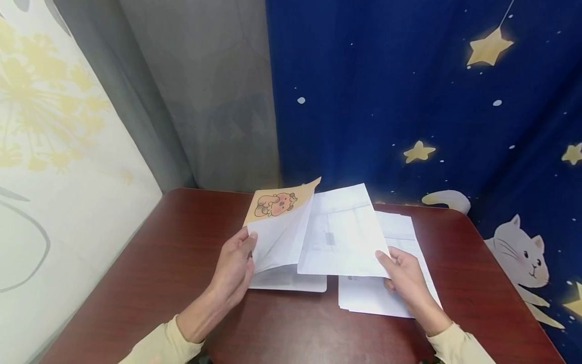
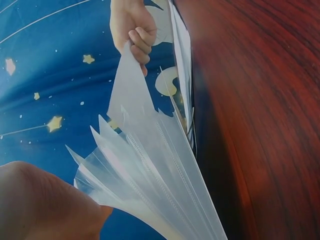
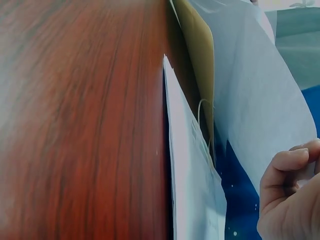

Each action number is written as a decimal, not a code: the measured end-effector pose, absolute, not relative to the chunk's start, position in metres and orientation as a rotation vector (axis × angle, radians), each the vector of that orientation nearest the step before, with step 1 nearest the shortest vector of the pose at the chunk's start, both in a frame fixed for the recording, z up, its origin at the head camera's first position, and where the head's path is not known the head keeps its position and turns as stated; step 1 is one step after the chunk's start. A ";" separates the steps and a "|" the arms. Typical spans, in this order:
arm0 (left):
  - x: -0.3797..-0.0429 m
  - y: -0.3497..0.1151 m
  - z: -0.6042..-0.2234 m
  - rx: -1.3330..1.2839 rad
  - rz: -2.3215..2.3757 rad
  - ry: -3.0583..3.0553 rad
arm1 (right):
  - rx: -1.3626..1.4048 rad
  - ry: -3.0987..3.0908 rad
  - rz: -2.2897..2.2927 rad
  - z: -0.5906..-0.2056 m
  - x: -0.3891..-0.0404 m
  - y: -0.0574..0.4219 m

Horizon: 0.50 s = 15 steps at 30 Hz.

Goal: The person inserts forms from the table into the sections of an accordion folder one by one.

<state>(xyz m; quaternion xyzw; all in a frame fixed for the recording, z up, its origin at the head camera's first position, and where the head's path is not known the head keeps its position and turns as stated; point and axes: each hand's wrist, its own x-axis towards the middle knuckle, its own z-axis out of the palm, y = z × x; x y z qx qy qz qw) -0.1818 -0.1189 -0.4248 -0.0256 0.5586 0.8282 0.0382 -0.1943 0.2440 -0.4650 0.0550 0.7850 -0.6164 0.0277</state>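
A display book with a tan cover [image 1: 261, 205] bearing a cartoon pig lies open, its clear pockets [image 2: 155, 175] fanned out in the left wrist view. My left hand [image 1: 234, 265] grips the cover and several pockets by their near edge, lifting them off the table. Between the thumb and fingers of my right hand [image 1: 403, 275] is the corner of a white printed sheet [image 1: 347, 242]. That sheet slants up over the book's right side; whether its left edge is still inside a pocket is hidden. Below the right hand lies a stack of printed papers [image 1: 379, 298].
The dark red wooden table [image 1: 173, 253] extends left and in front of the book. Behind it hangs a blue curtain [image 1: 345, 101] with stars, beside a grey one [image 1: 218, 101]. A white patterned panel [image 1: 68, 202] borders the left side.
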 end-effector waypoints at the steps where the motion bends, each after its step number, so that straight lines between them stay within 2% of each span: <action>1: -0.182 -0.119 -0.425 -0.078 2.543 1.711 | 0.172 2.422 -1.904 -0.465 -0.195 0.242; 15: -0.183 -0.121 -0.423 -0.085 2.524 1.711 | 0.225 2.458 -1.892 -0.463 -0.203 0.220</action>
